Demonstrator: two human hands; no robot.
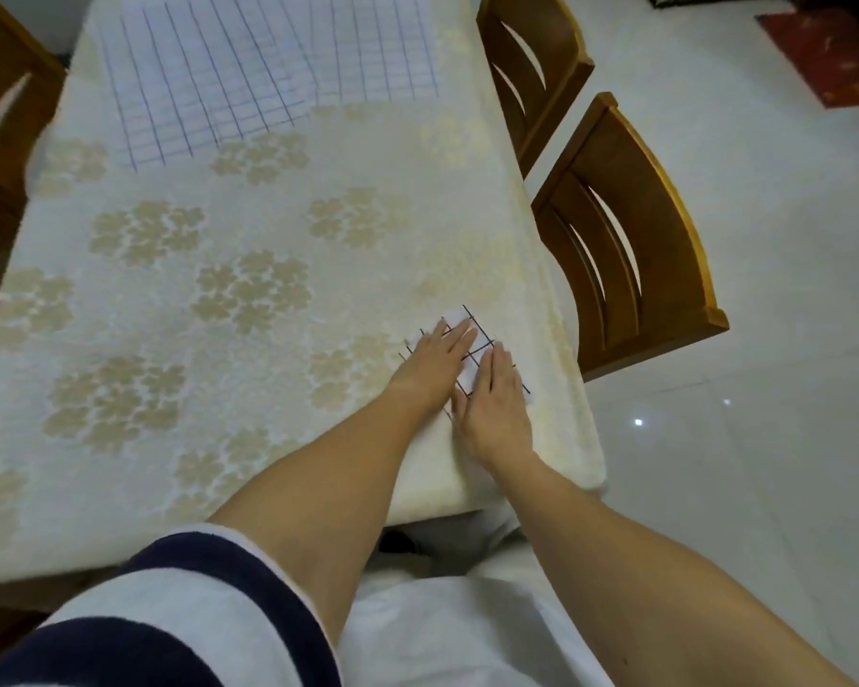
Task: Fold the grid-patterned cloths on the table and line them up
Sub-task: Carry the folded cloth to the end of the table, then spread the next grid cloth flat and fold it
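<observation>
Your left hand (435, 364) and right hand (494, 404) lie flat, fingers straight, gripping nothing, both pressing 1 folded cloth (481, 349) near the table's (269, 414) right edge. Unfolded cloths (249, 76) lie spread at the table's far end.

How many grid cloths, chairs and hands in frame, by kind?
Folded grid cloth: 1
Spread grid cloths: 2, apparently (left spread cloth, right spread cloth, overlapping)
Chairs: 3 (near right chair, far right chair, left chair)
Hands: 2 (left hand, right hand, flat on the folded one)
Total: 8
</observation>
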